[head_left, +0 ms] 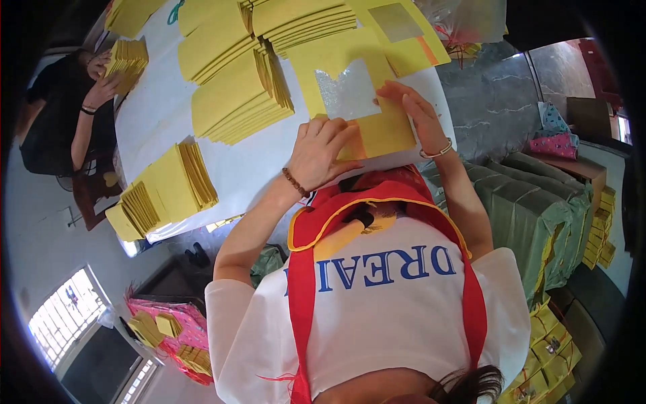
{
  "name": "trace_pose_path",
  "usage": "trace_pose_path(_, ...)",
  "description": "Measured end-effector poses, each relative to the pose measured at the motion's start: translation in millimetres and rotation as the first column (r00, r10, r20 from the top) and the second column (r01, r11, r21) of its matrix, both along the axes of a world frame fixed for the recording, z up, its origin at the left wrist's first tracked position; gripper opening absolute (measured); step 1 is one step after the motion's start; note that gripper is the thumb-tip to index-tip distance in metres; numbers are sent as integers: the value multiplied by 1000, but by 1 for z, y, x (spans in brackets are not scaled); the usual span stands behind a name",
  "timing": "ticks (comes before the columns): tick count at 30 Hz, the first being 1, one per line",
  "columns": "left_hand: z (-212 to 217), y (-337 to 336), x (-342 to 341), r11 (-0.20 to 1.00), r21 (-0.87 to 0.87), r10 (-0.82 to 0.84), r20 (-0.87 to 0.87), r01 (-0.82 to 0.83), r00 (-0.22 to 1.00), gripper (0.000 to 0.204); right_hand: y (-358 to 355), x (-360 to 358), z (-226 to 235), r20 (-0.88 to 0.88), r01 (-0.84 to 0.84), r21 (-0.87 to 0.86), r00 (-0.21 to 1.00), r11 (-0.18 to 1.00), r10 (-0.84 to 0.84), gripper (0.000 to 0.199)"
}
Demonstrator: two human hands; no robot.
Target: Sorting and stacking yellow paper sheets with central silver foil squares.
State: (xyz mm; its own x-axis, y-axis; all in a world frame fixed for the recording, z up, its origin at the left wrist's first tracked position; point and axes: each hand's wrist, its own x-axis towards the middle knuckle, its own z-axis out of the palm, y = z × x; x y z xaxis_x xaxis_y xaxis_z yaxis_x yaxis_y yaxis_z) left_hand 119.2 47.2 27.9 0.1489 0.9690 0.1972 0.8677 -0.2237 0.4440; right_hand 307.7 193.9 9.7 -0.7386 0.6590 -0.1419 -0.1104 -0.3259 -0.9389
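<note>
Currently, both hands are pressing flat on a yellow sheet [377, 128]: left hand [321, 151] at seven o'clock, right hand [414, 111] at three. Fingers are lying open, gripping nothing; even pressure is probably keeping the silver foil [346, 91] square.

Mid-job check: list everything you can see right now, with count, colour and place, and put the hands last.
yellow sheet with silver foil square: one, yellow and silver, on the table under both hands
second foil sheet: one, yellow, silver and orange, far edge of the table
stacks of yellow paper: several fanned piles, yellow, across the table
table: one, white top
other person: one, dark top, at the table's far end, handling a yellow stack
green-wrapped bundles: several, green, on the floor beside the table
pink box of yellow paper: one, pink, on the floor
left hand: presses the sheet's near edge
right hand: flat on the sheet beside the foil
</note>
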Motion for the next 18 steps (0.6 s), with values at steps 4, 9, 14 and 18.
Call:
trace_pose_path(4,-1,-1,6,999,24,34,-25,-34,999,63,-7,-4,-3,62,-63,215,997,975,50,39)
trace_pose_path(9,-5,-2,7,1000,6,27,-76,-26,997,66,-2,-1,-12,29,35,363,998,931,-49,52)
trace_pose_path(14,-7,-2,7,1000,16,24,-66,-23,998,64,2,6,-21,-139,107,130,986,986,-88,63)
trace_pose_path(18,-8,0,9,999,38,25,-64,-23,998,62,-16,2,-16,-165,106,-24,980,994,-108,66)
